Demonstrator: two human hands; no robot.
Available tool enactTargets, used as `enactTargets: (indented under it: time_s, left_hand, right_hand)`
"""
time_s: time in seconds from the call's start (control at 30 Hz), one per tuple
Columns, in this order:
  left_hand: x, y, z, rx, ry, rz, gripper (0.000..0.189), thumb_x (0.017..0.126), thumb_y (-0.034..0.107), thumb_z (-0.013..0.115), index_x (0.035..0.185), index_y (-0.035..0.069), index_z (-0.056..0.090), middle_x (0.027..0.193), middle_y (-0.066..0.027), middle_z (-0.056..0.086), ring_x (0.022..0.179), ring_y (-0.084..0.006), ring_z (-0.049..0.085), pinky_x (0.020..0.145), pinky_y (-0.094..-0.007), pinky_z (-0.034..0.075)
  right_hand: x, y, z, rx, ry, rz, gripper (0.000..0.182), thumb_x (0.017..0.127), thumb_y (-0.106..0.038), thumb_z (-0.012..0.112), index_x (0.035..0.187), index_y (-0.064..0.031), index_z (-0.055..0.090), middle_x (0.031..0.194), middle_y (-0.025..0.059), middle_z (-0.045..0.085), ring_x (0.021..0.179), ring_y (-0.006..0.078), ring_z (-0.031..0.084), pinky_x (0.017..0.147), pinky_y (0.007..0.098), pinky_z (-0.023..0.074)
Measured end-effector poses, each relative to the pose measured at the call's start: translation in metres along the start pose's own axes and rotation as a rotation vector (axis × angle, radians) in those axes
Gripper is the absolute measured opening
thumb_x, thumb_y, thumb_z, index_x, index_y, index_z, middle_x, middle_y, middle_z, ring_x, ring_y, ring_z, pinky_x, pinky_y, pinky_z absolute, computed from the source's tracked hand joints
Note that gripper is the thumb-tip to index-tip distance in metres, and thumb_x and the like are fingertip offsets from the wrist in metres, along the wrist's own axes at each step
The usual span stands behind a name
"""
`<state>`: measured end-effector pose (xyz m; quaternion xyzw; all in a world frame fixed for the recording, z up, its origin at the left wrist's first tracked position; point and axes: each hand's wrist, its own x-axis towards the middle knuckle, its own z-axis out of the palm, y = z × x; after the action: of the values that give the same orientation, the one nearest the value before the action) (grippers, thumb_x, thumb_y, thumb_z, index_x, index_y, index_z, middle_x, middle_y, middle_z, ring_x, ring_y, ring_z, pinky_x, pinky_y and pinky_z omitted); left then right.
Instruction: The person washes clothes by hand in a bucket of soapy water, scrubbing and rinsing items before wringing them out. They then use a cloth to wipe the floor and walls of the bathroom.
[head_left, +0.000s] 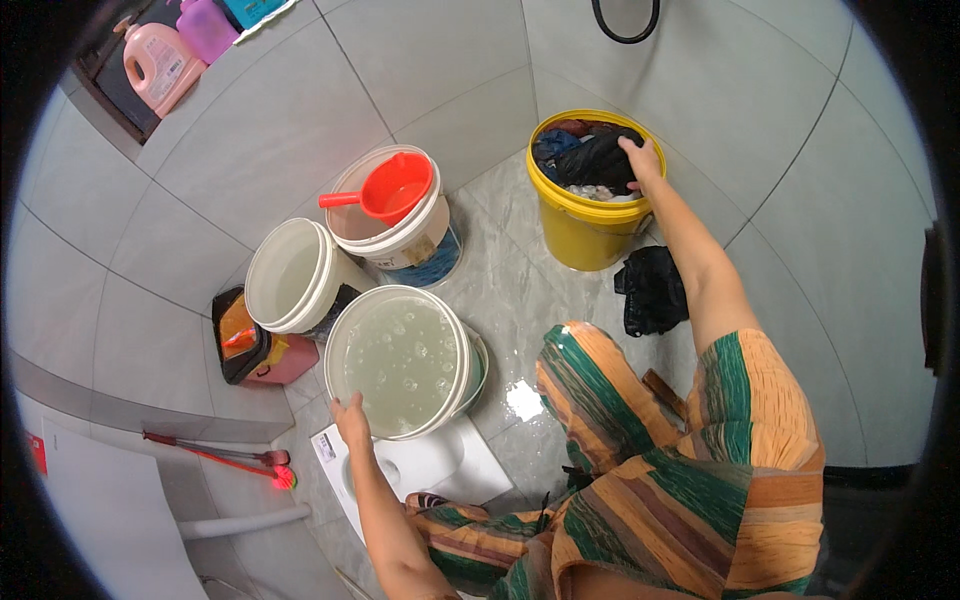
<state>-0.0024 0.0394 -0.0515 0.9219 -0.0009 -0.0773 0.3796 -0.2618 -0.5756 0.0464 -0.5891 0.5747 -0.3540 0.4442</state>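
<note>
A yellow plastic bucket (589, 232) at the upper right is full of clothes, with a black garment (596, 161) on top. My right hand (640, 161) rests on that black garment at the bucket's right rim; whether the fingers grip it is unclear. Near the left rim of a white bucket of cloudy, bubbly water (401, 360) is my left hand (351, 420), fingers apart and holding nothing. Another black garment (654, 291) lies on the floor below the yellow bucket, partly behind my right forearm.
A red dipper (397, 184) sits on a white bucket (349, 225), beside a smaller white bucket (289, 274). Left of these is a pink bin (289, 360). The squat toilet (480, 457) lies beneath the water bucket. Toilet brushes (282, 477) lean lower left; bottles (161, 67) stand on a ledge.
</note>
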Motion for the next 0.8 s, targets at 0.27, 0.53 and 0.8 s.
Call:
enactTargets:
  time_s: [0.27,0.53,0.8]
  left_hand:
    - [0.011,-0.024,0.017,0.109,0.224,0.207,0.071,0.079,0.026,0.054,0.137,0.002,0.020,0.128,-0.0254,0.040,0.116,-0.0374,0.042,0.098,-0.0380,0.031]
    - [-0.009,0.005,-0.004,0.286,0.202,0.036,0.067,0.077,0.024,0.053,0.133,0.001,0.025,0.111,-0.0286,0.047,0.090,-0.0407,0.055,0.079,-0.0445,0.043]
    - [-0.009,0.017,0.001,0.205,0.160,0.063,0.067,0.076,0.020,0.057,0.131,-0.002,0.025,0.104,-0.0264,0.048,0.084,-0.0385,0.056,0.074,-0.0437,0.045]
  right_hand:
    - [-0.083,-0.036,0.087,-0.741,0.050,-0.904,0.054,0.074,-0.018,0.055,0.125,-0.0076,0.040,0.133,0.0161,0.032,0.120,0.0391,0.032,0.094,0.0499,0.0322]
    - [-0.329,-0.039,0.232,-0.489,-1.491,-1.276,0.042,0.073,-0.019,0.058,0.114,-0.0112,0.053,0.130,0.0167,0.041,0.118,0.0310,0.041,0.099,0.0394,0.0339]
    - [-0.430,0.022,0.381,-1.588,-1.771,-1.156,0.052,0.074,-0.039,0.055,0.122,-0.0178,0.050,0.130,0.0117,0.043,0.117,0.0299,0.043,0.092,0.0403,0.0394]
